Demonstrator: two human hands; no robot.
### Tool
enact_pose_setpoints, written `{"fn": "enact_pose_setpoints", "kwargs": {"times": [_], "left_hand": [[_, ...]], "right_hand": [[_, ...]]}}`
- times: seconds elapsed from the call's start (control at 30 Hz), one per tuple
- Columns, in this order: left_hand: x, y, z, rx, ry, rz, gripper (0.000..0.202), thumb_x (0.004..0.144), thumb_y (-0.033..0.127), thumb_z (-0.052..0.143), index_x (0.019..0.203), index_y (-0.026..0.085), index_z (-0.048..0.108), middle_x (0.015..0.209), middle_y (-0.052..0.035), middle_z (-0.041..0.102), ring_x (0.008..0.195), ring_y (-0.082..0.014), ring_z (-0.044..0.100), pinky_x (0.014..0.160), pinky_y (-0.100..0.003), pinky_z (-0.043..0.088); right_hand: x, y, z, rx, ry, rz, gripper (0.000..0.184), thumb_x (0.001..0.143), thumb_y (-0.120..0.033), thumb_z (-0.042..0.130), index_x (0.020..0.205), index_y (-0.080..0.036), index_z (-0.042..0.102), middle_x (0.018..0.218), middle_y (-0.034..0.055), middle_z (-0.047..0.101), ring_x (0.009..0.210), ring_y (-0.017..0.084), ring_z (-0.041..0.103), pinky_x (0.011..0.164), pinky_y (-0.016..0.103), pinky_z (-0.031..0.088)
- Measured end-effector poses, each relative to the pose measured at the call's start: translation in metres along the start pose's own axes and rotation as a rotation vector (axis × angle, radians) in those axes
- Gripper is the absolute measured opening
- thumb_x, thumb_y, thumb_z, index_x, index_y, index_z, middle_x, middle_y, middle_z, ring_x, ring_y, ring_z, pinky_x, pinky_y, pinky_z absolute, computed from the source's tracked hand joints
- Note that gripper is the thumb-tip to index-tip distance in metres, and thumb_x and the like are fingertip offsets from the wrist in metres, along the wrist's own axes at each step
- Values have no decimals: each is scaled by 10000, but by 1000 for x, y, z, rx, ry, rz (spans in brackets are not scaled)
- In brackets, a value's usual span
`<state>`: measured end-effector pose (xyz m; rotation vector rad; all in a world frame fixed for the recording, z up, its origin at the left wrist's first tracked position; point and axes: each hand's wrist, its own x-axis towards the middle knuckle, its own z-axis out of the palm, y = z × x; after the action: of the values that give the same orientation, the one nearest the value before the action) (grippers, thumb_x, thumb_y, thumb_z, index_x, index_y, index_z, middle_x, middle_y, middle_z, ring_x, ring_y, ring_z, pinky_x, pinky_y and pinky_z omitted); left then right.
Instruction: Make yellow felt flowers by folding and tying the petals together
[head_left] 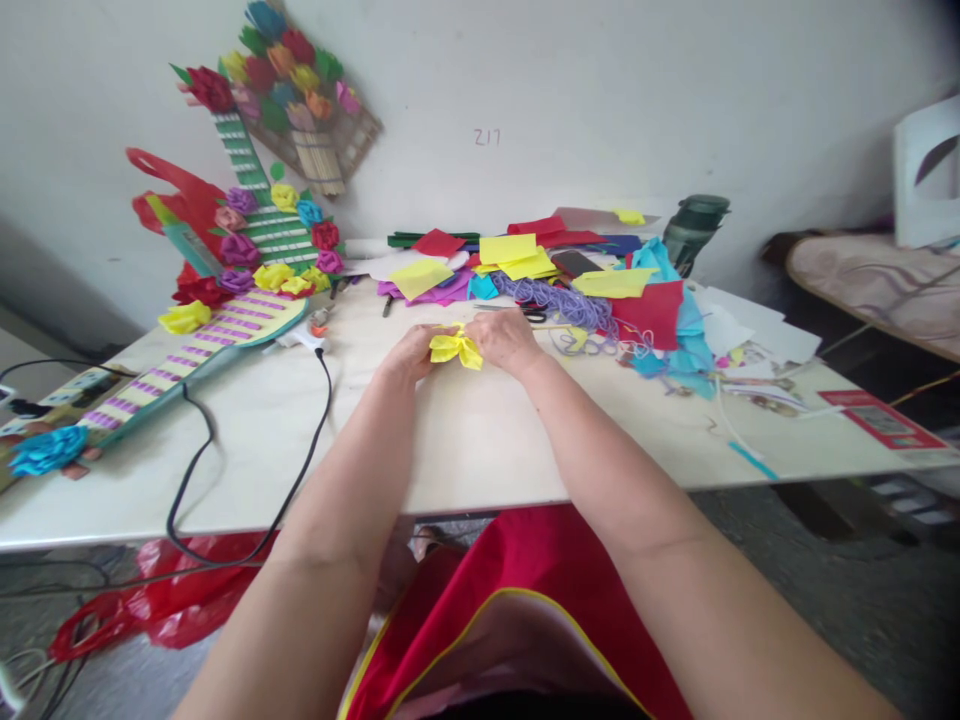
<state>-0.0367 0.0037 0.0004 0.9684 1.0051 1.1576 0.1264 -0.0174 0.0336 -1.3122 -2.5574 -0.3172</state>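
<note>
A yellow paper flower with several spread petals is held between my two hands above the middle of the table. My left hand pinches its left side, and my right hand grips it from the right, fingers closed. Part of the flower is covered by the fingers. Just behind my right hand lie dark-handled scissors, partly hidden. Yellow paper sheets and a heap of purple yarn rest farther back.
A decorated guitar shape with paper flowers and a black cable occupy the left side. Red paper, blue crepe paper and a dark bottle are at the right. A flower bouquet hangs on the wall.
</note>
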Motion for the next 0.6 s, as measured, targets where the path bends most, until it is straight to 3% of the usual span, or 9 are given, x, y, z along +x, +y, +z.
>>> {"fn": "enact_pose_setpoints", "kwargs": {"times": [0.17,0.3,0.6], "left_hand": [[-4,2,2,-41,-6,17,135,588,126,758,605,111,625,584,-35,630,543,-118,592,594,-251,490],[-8,4,4,42,12,102,265,527,228,857,609,124,628,568,-15,622,511,-106,565,563,-259,454],[1,-2,1,100,70,285,378,420,319,897,650,129,664,612,-13,662,556,-128,602,578,-260,464]], "right_hand": [[0,2,2,5,49,9,398,935,-204,371,1030,-170,756,994,134,736,871,229,642,636,313,311],[1,6,5,41,82,32,387,946,-254,386,1002,-186,764,999,119,740,871,215,639,633,300,304],[1,11,10,189,122,70,343,954,-267,436,1101,-184,735,1110,100,733,999,204,650,757,272,406]]}}
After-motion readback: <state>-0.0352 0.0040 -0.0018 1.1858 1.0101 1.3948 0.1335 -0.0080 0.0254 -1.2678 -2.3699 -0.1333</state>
